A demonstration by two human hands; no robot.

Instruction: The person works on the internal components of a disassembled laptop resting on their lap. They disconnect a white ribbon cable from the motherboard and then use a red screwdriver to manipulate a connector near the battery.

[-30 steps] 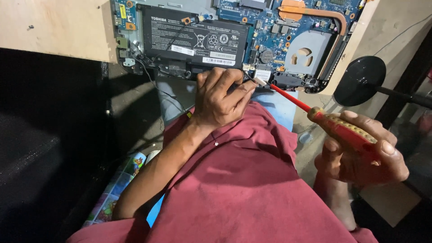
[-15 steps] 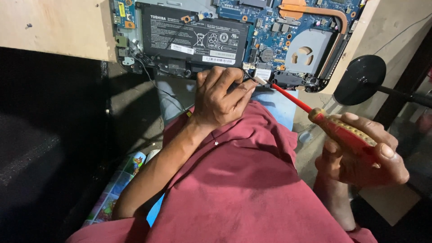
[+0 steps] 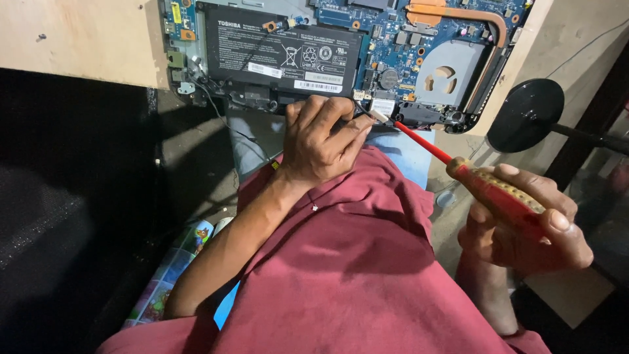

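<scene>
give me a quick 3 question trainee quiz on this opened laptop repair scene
1. True or false: the right hand grips the red-handled screwdriver.
2. The left hand rests at the near edge of: A) the black rectangular battery B) the black round disc C) the copper heat pipe
3. Fill in: the screwdriver's tip points at the opened laptop's blue ____.

Key: 1 true; 2 A; 3 circuit board

The left hand [image 3: 321, 141] covers the near edge of the opened laptop [image 3: 419, 49], closing that way in. From four o'clock the red screwdriver [image 3: 485, 187] slants across the gap, and a black round stand [image 3: 526, 115] blocks three o'clock. At nine o'clock, bare wooden tabletop [image 3: 72, 36] lies open.
</scene>
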